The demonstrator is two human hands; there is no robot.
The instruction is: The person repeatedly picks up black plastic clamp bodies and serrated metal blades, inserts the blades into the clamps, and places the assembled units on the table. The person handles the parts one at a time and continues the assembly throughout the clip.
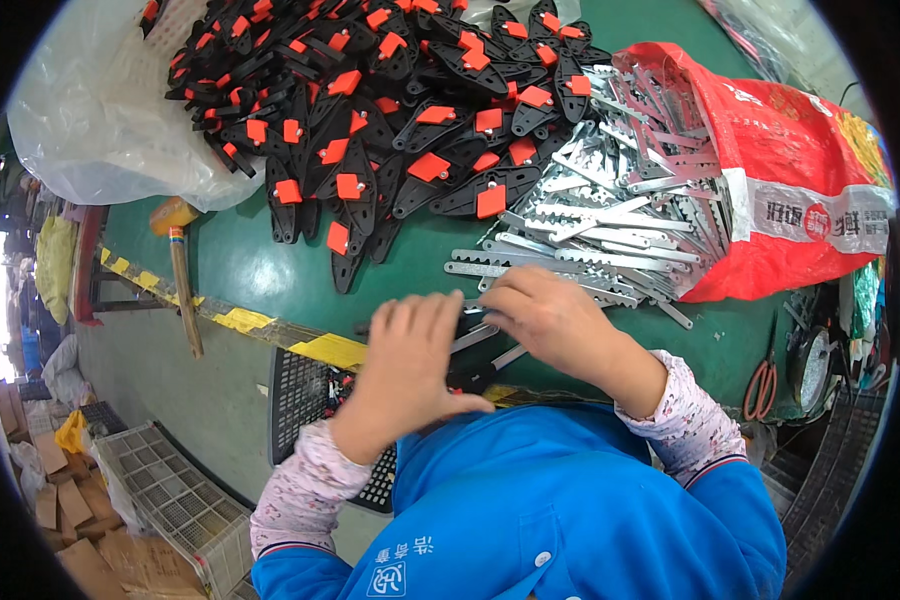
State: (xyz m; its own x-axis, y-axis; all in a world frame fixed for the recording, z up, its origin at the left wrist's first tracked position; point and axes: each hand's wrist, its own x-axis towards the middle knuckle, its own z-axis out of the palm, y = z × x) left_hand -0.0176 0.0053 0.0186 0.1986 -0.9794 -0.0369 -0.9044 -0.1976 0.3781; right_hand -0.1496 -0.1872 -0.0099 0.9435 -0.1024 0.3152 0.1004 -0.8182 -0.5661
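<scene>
My left hand [410, 355] lies over a dark plastic part [471, 320], its fingers stretched out and its thumb spread to the right. Most of that part is hidden under the palm. Against its right end, the fingertips of my right hand [555, 315] are pinched together; exactly how they grip it is partly covered. Below the fingers, a notched metal strip [473, 338] shows between the hands. Beyond them lies a heap of black plastic parts with red tabs [350, 187], and to its right a pile of silver notched metal strips [610, 235].
A red printed sack [770, 170] spills the strips. Clear plastic sheeting [80, 120] lies at the far left. A mallet [182, 270] rests across the table's yellow-striped edge [240, 320]. Red-handled scissors [761, 388] lie at right. A black crate [295, 395] stands below the edge.
</scene>
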